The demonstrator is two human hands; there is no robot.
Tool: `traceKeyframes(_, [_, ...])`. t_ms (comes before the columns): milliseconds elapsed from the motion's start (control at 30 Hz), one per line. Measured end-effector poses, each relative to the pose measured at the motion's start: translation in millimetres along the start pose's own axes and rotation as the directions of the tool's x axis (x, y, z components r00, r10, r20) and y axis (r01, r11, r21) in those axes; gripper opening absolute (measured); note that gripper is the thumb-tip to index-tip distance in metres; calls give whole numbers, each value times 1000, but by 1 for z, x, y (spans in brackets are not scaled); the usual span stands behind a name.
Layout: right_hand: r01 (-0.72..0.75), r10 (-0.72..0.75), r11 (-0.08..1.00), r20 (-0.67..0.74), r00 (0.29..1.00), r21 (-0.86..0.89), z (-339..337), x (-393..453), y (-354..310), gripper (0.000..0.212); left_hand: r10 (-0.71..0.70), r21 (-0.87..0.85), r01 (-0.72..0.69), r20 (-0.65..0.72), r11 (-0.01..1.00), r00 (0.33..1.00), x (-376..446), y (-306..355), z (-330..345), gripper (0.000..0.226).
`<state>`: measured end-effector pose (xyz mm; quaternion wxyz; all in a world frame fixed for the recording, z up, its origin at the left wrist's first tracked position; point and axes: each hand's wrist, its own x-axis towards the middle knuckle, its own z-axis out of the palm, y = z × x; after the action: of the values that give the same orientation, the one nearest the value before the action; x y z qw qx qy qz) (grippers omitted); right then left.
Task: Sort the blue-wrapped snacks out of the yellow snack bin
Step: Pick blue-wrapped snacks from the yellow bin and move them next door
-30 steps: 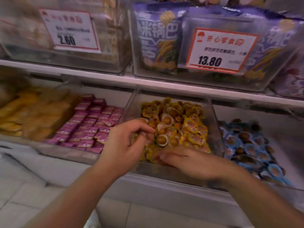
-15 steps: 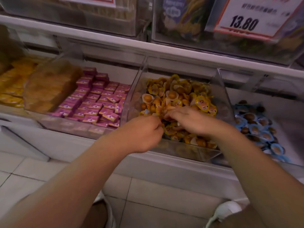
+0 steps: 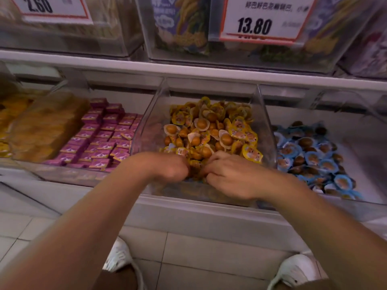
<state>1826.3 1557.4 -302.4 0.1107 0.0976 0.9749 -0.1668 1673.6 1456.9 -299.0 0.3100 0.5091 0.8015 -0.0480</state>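
Hands meet at the six o'clock edge of the clear yellow snack bin (image 3: 264,122): left hand (image 3: 170,167) and right hand (image 3: 227,176), fingers curled into the yellow snacks (image 3: 211,130); what they pinch I cannot tell. Blue-wrapped snacks (image 3: 310,153) fill the bin at three o'clock.

Purple-wrapped packets (image 3: 100,139) lay stacked in the bin at left, with golden-brown packs (image 3: 44,126) further left. On the upper shelf (image 3: 188,70), price tags reading 2.60 (image 3: 50,7) and 13.80 (image 3: 263,19) fronted clear boxes. White shoes (image 3: 297,271) stood on the tiled floor (image 3: 188,258) nearby.
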Motion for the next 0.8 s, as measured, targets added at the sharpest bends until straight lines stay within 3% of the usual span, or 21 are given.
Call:
traceKeyframes(67, [-9, 9, 1000, 49, 999, -9, 0, 7, 1, 40, 12, -31, -10, 45, 999, 999, 1, 1, 0, 34])
traceKeyframes(200, [-21, 28, 994, -70, 997, 105, -3, 13, 5, 40, 178, 145, -193, 109, 971, 978, -5, -2, 0, 39])
traceKeyframes(267, [-21, 34, 993, -107, 994, 118, -1, 12, 7, 39, 203, -31, -200, 132, 979, 970, -6, -2, 1, 39])
traceKeyframes(367, [-25, 46, 986, -122, 991, 166, -1, 10, 5, 39, 335, -259, -308, 66, 915, 940, -24, -10, -8, 46])
traceKeyframes(467, [-13, 34, 965, -74, 997, 262, -5, 10, 4, 42, 422, -306, -407, -18, 860, 906, -35, -26, -9, 23])
traceKeyframes(633, [-45, 84, 926, -89, 993, 374, -10, 15, 3, 38, 384, -384, -434, -203, 815, 901, -39, -33, -2, 26])
traceKeyframes(700, [4, 38, 911, -94, 995, 413, -11, 15, -1, 41, 375, -419, -449, -251, 789, 892, -44, -35, -3, 24])
traceKeyframes(800, [-14, 1, 909, 30, 1000, 416, -10, 17, -8, 27, 328, -435, -449, -327, 780, 886, -48, -33, -1, 25])
